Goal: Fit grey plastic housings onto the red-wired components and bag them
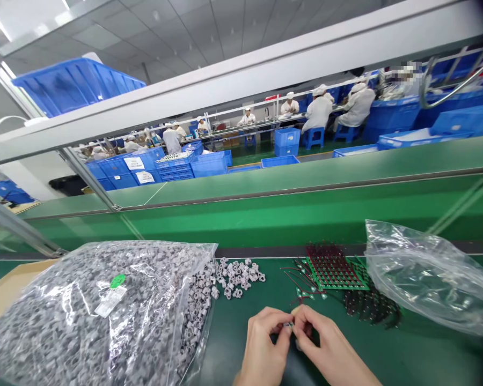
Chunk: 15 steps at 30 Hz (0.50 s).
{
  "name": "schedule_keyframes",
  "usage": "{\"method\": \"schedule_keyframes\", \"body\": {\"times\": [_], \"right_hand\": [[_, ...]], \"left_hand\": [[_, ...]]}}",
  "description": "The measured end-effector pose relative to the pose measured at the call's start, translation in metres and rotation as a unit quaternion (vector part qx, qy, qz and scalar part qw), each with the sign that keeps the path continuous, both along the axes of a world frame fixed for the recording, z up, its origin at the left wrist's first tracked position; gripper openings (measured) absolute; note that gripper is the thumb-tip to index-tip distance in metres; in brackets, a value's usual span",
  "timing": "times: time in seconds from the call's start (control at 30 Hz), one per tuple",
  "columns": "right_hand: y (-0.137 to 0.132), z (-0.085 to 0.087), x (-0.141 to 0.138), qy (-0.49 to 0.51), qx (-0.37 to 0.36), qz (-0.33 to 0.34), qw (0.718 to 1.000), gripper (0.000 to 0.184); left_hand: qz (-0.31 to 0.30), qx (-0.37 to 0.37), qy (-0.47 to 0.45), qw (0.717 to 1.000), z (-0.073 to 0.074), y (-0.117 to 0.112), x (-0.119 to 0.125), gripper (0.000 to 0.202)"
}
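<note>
My left hand (265, 343) and my right hand (316, 338) meet fingertip to fingertip above the green tabletop, both closed in a pinch. Between them shows a tiny grey-and-green piece (288, 324); it looks like a small grey plastic part at the left fingers and a small circuit board at the right, mostly covered by fingers. Beyond my left hand lie loose grey ring-shaped plastic parts (237, 276). Ahead of my right hand are a green panel of small circuit boards (336, 271), loose boards with thin wires (304, 292) and a dark bundle of wired pieces (372, 306).
A large clear bag of grey parts (116, 316) fills the left side, its mouth toward the loose parts. At right lies a crumpled clear plastic bag (430, 279). A shelf rail (241, 69) carrying a blue bin (78, 83) crosses overhead. People in white sit farther off.
</note>
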State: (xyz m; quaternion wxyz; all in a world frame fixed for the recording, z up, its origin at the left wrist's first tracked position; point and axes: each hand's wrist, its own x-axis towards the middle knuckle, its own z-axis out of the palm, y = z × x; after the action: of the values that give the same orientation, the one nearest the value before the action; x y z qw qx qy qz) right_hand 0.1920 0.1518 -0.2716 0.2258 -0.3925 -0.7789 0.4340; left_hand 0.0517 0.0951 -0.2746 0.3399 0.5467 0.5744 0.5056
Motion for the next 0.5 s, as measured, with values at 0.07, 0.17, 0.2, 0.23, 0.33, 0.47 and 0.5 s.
{"method": "schedule_keyframes", "body": {"times": [0.07, 0.17, 0.2, 0.23, 0.33, 0.47, 0.5], "right_hand": [[-0.003, -0.001, 0.0, -0.011, 0.032, 0.004, 0.999, 0.017], [0.001, -0.001, 0.005, -0.028, 0.072, 0.037, 0.996, 0.023], [0.007, -0.001, 0.007, -0.035, 0.085, 0.053, 0.994, 0.025], [0.014, -0.001, 0.011, -0.044, 0.101, 0.065, 0.992, 0.026], [0.043, -0.001, 0.022, -0.084, 0.178, 0.06, 0.979, 0.025], [0.078, -0.004, 0.029, -0.111, 0.22, 0.071, 0.966, 0.027], [0.084, -0.005, 0.029, -0.111, 0.218, 0.074, 0.967, 0.025]], "left_hand": [[0.001, -0.012, -0.001, 1.0, 0.0, 0.0, 0.0, 0.032], [0.006, -0.034, -0.008, 0.999, 0.0, 0.002, -0.002, 0.03], [0.007, -0.046, -0.011, 0.999, 0.001, 0.003, -0.003, 0.028], [0.007, -0.062, -0.01, 0.998, 0.001, 0.003, -0.005, 0.026], [-0.012, -0.125, 0.022, 0.992, 0.003, 0.003, -0.01, 0.023], [-0.003, -0.182, 0.084, 0.98, 0.004, 0.004, -0.018, 0.019], [0.007, -0.179, 0.097, 0.979, 0.004, 0.006, -0.021, 0.018]]}}
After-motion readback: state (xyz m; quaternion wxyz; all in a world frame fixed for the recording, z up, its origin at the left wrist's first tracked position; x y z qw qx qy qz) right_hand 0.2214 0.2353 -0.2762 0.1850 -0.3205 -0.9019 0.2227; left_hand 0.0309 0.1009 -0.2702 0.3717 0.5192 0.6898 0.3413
